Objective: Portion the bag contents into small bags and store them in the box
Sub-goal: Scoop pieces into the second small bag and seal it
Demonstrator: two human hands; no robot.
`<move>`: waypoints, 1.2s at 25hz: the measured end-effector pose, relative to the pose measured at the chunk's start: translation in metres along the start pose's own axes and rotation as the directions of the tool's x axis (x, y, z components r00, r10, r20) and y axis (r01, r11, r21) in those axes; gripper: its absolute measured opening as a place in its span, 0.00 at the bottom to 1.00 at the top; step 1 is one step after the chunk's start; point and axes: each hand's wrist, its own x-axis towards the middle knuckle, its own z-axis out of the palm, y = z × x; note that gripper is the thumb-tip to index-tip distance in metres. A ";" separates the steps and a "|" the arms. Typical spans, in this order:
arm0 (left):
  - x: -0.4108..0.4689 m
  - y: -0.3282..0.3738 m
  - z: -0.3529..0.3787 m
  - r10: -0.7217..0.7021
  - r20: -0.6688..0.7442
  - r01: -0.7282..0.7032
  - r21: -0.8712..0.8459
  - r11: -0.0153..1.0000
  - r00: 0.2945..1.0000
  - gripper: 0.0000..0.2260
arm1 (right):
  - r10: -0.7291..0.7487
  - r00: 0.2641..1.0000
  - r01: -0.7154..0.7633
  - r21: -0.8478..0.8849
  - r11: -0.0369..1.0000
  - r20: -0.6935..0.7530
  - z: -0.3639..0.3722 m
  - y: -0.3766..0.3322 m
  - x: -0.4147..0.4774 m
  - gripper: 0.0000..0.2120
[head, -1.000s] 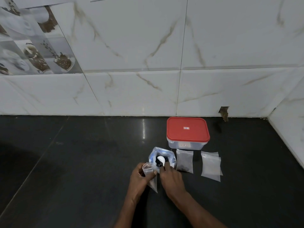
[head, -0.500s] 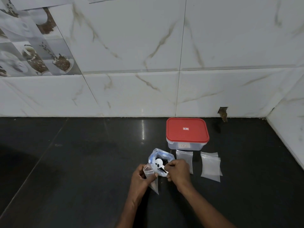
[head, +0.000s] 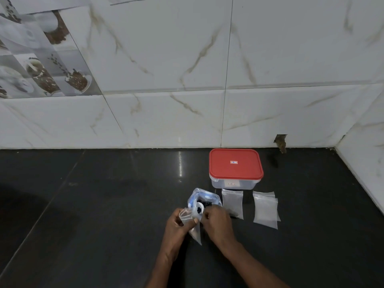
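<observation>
My left hand (head: 178, 224) grips a small clear bag (head: 192, 226) with its mouth held open. My right hand (head: 217, 222) pinches a white spoon (head: 198, 209) carrying dark pieces, tipped at the small bag's mouth. Just behind stands the big clear bag (head: 204, 199) with blue print and dark contents. A clear box (head: 235, 168) with its red lid on sits at the back. One small bag (head: 232, 204) with a few dark pieces lies in front of the box; a stack of flat small bags (head: 266, 209) lies to its right.
All of it rests on a dark glossy counter (head: 104, 215). A white marble-tiled wall (head: 207, 80) runs along the back, and a side wall (head: 365, 163) closes the right end.
My right hand lifted the loaded spoon out of the big bag and brought it left to the small bag's mouth. My left hand kept holding the small bag.
</observation>
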 end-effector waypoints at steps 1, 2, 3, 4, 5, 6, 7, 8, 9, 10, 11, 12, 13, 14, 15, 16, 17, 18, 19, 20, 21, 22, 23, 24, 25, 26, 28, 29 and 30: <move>0.000 -0.001 0.000 0.002 -0.004 -0.002 0.007 1.000 1.000 0.24 | 0.075 0.997 -0.073 0.145 0.987 -0.007 -0.002 0.003 0.005 0.11; -0.001 -0.001 0.000 0.006 -0.012 -0.006 0.009 1.000 1.000 0.23 | 0.154 0.988 -0.147 0.269 0.952 -0.007 -0.006 0.005 0.008 0.12; -0.001 0.000 0.000 0.009 -0.024 -0.009 0.004 1.000 1.000 0.21 | 0.208 0.978 -0.193 0.352 0.916 -0.003 -0.010 0.008 0.010 0.11; -0.001 0.000 0.000 0.010 -0.035 -0.010 -0.003 1.000 0.999 0.19 | 0.244 0.970 -0.226 0.412 0.883 0.009 -0.015 0.009 0.009 0.10; -0.001 0.000 0.001 0.011 -0.042 -0.011 -0.001 1.000 0.999 0.18 | 0.267 0.963 -0.246 0.459 0.854 0.020 -0.018 0.010 0.010 0.10; -0.001 -0.001 0.001 0.012 -0.045 -0.011 0.008 1.000 0.999 0.17 | 0.290 0.956 -0.269 0.499 0.824 0.037 -0.020 0.010 0.009 0.09; -0.001 -0.001 0.001 0.013 -0.050 -0.012 0.019 1.000 0.999 0.15 | 0.315 0.948 -0.294 0.531 0.795 0.052 -0.023 0.011 0.008 0.09; -0.001 -0.001 0.000 0.017 -0.056 -0.016 0.031 0.999 0.998 0.14 | 0.337 0.939 -0.312 0.567 0.762 0.063 -0.026 0.011 0.007 0.09; 0.000 0.000 0.000 0.018 -0.065 -0.015 0.048 0.999 0.998 0.13 | 0.348 0.935 -0.317 0.602 0.733 0.068 -0.029 0.012 0.007 0.08; 0.001 0.000 -0.001 0.021 -0.068 -0.017 0.066 0.998 0.997 0.13 | 0.351 0.934 -0.315 0.622 0.716 0.069 -0.034 0.012 0.005 0.08; 0.002 0.002 -0.001 0.023 -0.071 -0.017 0.089 0.996 0.997 0.15 | 0.343 0.937 -0.303 0.630 0.715 0.062 -0.037 0.013 0.004 0.08; 0.003 0.004 -0.001 0.027 -0.075 -0.019 0.111 0.994 0.997 0.16 | 0.326 0.944 -0.282 0.627 0.726 0.047 -0.041 0.013 0.004 0.07; 0.004 0.006 0.000 0.030 -0.084 -0.019 0.126 0.992 0.996 0.17 | 0.303 0.952 -0.257 0.617 0.744 0.030 -0.043 0.012 0.002 0.07; 0.005 0.006 0.000 0.028 -0.095 -0.015 0.133 0.991 0.995 0.17 | 0.281 0.959 -0.232 0.600 0.765 0.012 -0.046 0.010 0.001 0.07; 0.005 0.007 0.000 0.022 -0.103 -0.007 0.137 0.990 0.994 0.18 | 0.262 0.965 -0.211 0.579 0.788 -0.005 -0.047 0.008 -0.001 0.08; 0.006 0.006 0.000 0.017 -0.104 -0.002 0.141 0.990 0.994 0.18 | 0.246 0.969 -0.191 0.557 0.808 -0.024 -0.047 0.006 -0.003 0.08; 0.005 0.006 0.000 0.012 -0.103 0.003 0.147 0.989 0.995 0.18 | 0.230 0.972 -0.167 0.542 0.823 -0.052 -0.046 0.005 -0.004 0.08; 0.004 0.007 0.000 0.013 -0.102 0.003 0.155 0.988 0.995 0.18 | 0.203 0.975 -0.127 0.525 0.842 -0.091 -0.046 0.003 -0.005 0.08; 0.004 0.008 0.000 0.013 -0.107 0.006 0.168 0.986 0.994 0.17 | 0.144 0.977 -0.050 0.487 0.872 -0.157 -0.044 0.001 -0.006 0.08; 0.003 0.010 0.000 0.016 -0.110 0.004 0.183 0.983 0.994 0.16 | 0.033 0.966 0.076 0.400 0.914 -0.258 -0.041 0.000 -0.008 0.07; 0.004 0.011 0.001 0.017 -0.114 0.006 0.198 0.980 0.993 0.15 | -0.125 0.927 0.222 0.248 0.943 -0.354 -0.038 0.000 -0.010 0.06; 0.004 0.011 0.001 0.022 -0.114 0.002 0.209 0.978 0.993 0.14 | -0.301 0.862 0.352 0.055 0.934 -0.407 -0.035 0.001 -0.013 0.05; 0.005 0.012 0.002 0.024 -0.119 0.002 0.218 0.976 0.993 0.14 | -0.460 0.795 0.443 -0.138 0.886 -0.395 -0.031 0.003 -0.018 0.05; 0.005 0.012 0.002 0.028 -0.121 -0.001 0.222 0.975 0.992 0.14 | -0.578 0.741 0.505 -0.285 0.815 -0.341 -0.026 0.007 -0.022 0.03; 0.005 0.013 0.003 0.031 -0.126 -0.002 0.224 0.975 0.992 0.14 | -0.654 0.696 0.546 -0.375 0.750 -0.296 -0.021 0.011 -0.026 0.01; 0.005 0.014 0.004 0.036 -0.127 -0.006 0.227 0.974 0.991 0.13 | -0.691 0.670 0.567 -0.413 0.713 -0.273 -0.016 0.015 -0.030 0.04; 0.003 0.015 0.005 0.045 -0.126 -0.015 0.233 0.972 0.991 0.13 | -0.726 0.628 0.584 -0.446 0.678 -0.281 -0.011 0.023 -0.033 0.05; 0.002 0.017 0.006 0.048 -0.130 -0.016 0.235 0.972 0.990 0.13 | -0.742 0.602 0.587 -0.465 0.662 -0.295 -0.009 0.026 -0.033 0.05; 0.002 0.017 0.006 0.051 -0.131 -0.019 0.235 0.972 0.990 0.13 | -0.757 0.579 0.591 -0.484 0.645 -0.302 -0.009 0.027 -0.035 0.05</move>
